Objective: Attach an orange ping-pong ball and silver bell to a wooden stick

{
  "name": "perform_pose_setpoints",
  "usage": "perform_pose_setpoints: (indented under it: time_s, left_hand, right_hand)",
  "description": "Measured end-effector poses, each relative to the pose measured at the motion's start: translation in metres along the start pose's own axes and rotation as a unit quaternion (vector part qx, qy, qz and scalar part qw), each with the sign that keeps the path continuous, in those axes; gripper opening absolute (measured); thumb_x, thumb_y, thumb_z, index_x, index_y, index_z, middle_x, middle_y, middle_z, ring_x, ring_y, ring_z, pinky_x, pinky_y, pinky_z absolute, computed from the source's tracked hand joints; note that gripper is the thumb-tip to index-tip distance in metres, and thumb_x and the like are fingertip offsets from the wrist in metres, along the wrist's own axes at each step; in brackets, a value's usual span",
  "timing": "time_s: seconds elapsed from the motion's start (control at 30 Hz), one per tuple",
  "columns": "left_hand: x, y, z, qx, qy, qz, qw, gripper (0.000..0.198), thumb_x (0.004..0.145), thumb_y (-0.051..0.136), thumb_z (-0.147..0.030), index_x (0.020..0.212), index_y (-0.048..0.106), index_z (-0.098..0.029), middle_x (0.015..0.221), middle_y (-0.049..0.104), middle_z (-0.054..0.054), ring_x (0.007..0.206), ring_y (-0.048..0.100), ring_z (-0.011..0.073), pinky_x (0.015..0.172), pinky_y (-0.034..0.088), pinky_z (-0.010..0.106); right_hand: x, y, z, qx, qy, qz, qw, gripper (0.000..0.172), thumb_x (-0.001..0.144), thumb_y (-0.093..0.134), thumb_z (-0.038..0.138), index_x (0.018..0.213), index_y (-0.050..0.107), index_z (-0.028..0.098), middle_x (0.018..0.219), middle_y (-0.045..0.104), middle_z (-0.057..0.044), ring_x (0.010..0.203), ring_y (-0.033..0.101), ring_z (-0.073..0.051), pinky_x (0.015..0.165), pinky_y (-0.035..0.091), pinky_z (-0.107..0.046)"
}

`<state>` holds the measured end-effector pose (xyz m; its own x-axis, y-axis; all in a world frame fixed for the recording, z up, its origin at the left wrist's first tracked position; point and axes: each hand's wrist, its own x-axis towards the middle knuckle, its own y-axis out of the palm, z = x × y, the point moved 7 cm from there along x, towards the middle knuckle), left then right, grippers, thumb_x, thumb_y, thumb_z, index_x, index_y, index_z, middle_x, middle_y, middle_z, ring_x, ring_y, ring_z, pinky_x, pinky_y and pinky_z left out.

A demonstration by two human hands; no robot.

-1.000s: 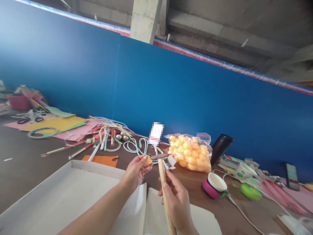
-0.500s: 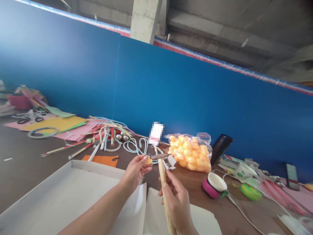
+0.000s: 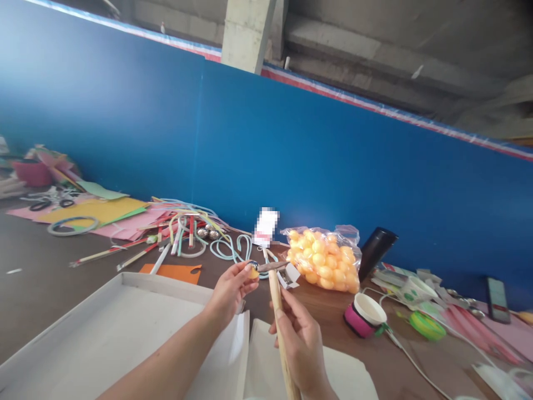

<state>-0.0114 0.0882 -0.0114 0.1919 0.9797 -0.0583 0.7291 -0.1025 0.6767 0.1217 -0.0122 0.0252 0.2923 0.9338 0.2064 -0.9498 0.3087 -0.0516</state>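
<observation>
A hammer (image 3: 275, 291) with a pale wooden handle and a dark, tapering metal head is held up over the table. My right hand (image 3: 303, 339) is closed round the handle, thumb lying along it. At the other side, my left hand (image 3: 232, 289) pinches the shiny round end of the hammer's head between thumb and fingers. A small yellow patch shows beside that end; whether it belongs to the hammer I cannot tell. Behind the head sits a small open white box (image 3: 290, 276), its contents too small to name.
A shallow white tray (image 3: 112, 333) lies at front left. A bag of orange balls (image 3: 325, 261), a black cylinder (image 3: 378, 250) and a pink-banded white cup (image 3: 366, 316) stand right. Coloured paper (image 3: 104, 211) and bent tubes (image 3: 227, 250) cover the back left. A blue partition (image 3: 291, 155) rises behind.
</observation>
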Motion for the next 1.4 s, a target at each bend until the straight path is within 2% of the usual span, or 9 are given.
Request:
perform_pose_setpoints:
  time_s: [0.23, 0.37, 0.5, 0.87, 1.0, 1.13, 1.27, 1.4]
  left_hand:
    - [0.0029, -0.0033, 0.0, 0.005, 0.014, -0.009, 1.0, 0.024, 0.072, 0.066, -0.024, 0.093, 0.059, -0.014, 0.082, 0.063, 0.006, 0.07, 0.063, 0.012, 0.064, 0.053, 0.021]
    - [0.0038, -0.004, -0.0005, 0.008, 0.022, -0.014, 1.0, 0.026, 0.071, 0.068, -0.026, 0.092, 0.06, -0.014, 0.082, 0.063, 0.006, 0.07, 0.063, 0.0117, 0.064, 0.053, 0.022]
    - [0.0027, -0.0027, -0.0011, 0.014, 0.022, -0.011, 1.0, 0.027, 0.07, 0.068, -0.026, 0.092, 0.06, -0.014, 0.082, 0.062, 0.006, 0.069, 0.063, 0.0116, 0.064, 0.053, 0.022]
    - [0.0032, -0.0041, -0.0006, 0.019, 0.029, -0.011, 0.999, 0.029, 0.07, 0.068, -0.028, 0.093, 0.06, -0.014, 0.083, 0.063, 0.006, 0.071, 0.063, 0.0123, 0.065, 0.053, 0.022]
    - [0.0028, -0.0047, -0.0002, 0.023, 0.03, -0.013, 0.999, 0.029, 0.069, 0.07, -0.029, 0.092, 0.06, -0.014, 0.083, 0.063, 0.006, 0.069, 0.063, 0.0122, 0.064, 0.053, 0.022]
    - [0.0022, -0.0047, -0.0019, 0.032, 0.038, -0.016, 0.999, 0.03, 0.069, 0.069, -0.029, 0.094, 0.06, -0.014, 0.084, 0.063, 0.006, 0.07, 0.063, 0.0123, 0.065, 0.053, 0.023]
    - [0.0035, -0.006, -0.0015, 0.027, 0.037, -0.02, 0.999, 0.029, 0.069, 0.069, -0.028, 0.092, 0.06, -0.015, 0.082, 0.063, 0.005, 0.07, 0.064, 0.0122, 0.065, 0.053, 0.022]
    - [0.0034, -0.0054, -0.0006, 0.012, 0.028, -0.017, 0.999, 0.027, 0.07, 0.068, -0.027, 0.092, 0.06, -0.014, 0.082, 0.064, 0.006, 0.07, 0.064, 0.0125, 0.065, 0.053, 0.022]
  right_hand:
    - [-0.0007, 0.0002, 0.0017, -0.007, 0.008, -0.006, 1.0, 0.049, 0.074, 0.06, 0.036, 0.118, 0.055, 0.015, 0.081, 0.065, -0.008, 0.052, 0.054, -0.014, 0.037, 0.042, -0.02]
    - [-0.0013, -0.0006, 0.0026, 0.001, 0.006, -0.012, 1.0, 0.048, 0.074, 0.06, 0.038, 0.118, 0.057, 0.017, 0.087, 0.065, -0.009, 0.053, 0.054, -0.014, 0.037, 0.043, -0.02]
    - [-0.0012, 0.0003, 0.0021, -0.01, 0.007, -0.004, 1.0, 0.048, 0.075, 0.059, 0.037, 0.118, 0.056, 0.017, 0.082, 0.066, -0.008, 0.052, 0.054, -0.014, 0.037, 0.042, -0.019]
    - [-0.0004, -0.0009, 0.0027, 0.0, 0.005, -0.004, 1.0, 0.049, 0.075, 0.06, 0.038, 0.119, 0.056, 0.017, 0.086, 0.065, -0.008, 0.054, 0.054, -0.014, 0.038, 0.044, -0.02]
    - [-0.0004, 0.0002, 0.0039, -0.016, -0.004, 0.001, 1.0, 0.049, 0.075, 0.06, 0.037, 0.118, 0.056, 0.015, 0.08, 0.065, -0.008, 0.052, 0.055, -0.014, 0.037, 0.044, -0.019]
    - [-0.0003, -0.0014, 0.0023, -0.006, -0.002, -0.017, 1.0, 0.048, 0.075, 0.06, 0.038, 0.117, 0.057, 0.016, 0.086, 0.065, -0.009, 0.052, 0.055, -0.014, 0.037, 0.043, -0.019]
    - [-0.0002, -0.0002, 0.0028, -0.013, -0.007, -0.011, 1.0, 0.05, 0.073, 0.06, 0.04, 0.117, 0.058, 0.015, 0.077, 0.065, -0.007, 0.051, 0.054, -0.015, 0.036, 0.043, -0.02]
    - [-0.0004, -0.0015, 0.0032, -0.007, -0.002, -0.019, 1.0, 0.049, 0.074, 0.059, 0.038, 0.117, 0.057, 0.015, 0.085, 0.065, -0.009, 0.052, 0.055, -0.014, 0.037, 0.043, -0.02]
